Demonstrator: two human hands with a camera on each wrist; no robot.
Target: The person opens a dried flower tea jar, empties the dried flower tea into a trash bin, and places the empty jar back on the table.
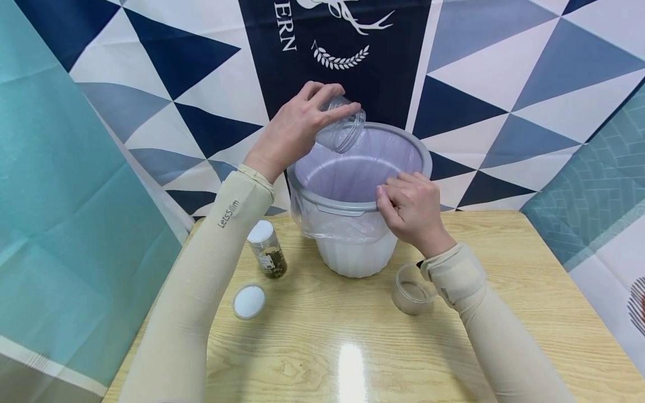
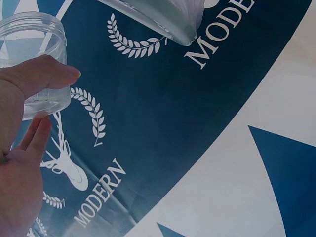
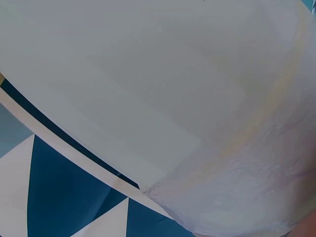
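Observation:
My left hand (image 1: 302,120) grips a clear jar (image 1: 341,126) above the left part of a lined bin, the jar tilted with its mouth toward the bin's inside. In the left wrist view the thumb of the left hand (image 2: 29,94) lies across the clear jar (image 2: 42,101), which looks see-through. At the front right of the bin's grey rim (image 1: 425,159), my right hand (image 1: 413,210) has its fingers curled over the edge. The right wrist view is filled mostly by the pale bin wall (image 3: 123,89) and its thin liner (image 3: 247,197).
Left of the bin stands a white-lidded jar (image 1: 269,254) with dark contents. A round white lid (image 1: 249,301) lies in front of it. An uncovered clear container (image 1: 413,291) sits below my right wrist on the wooden table (image 1: 302,352). Patterned cloth (image 1: 484,67) hangs behind.

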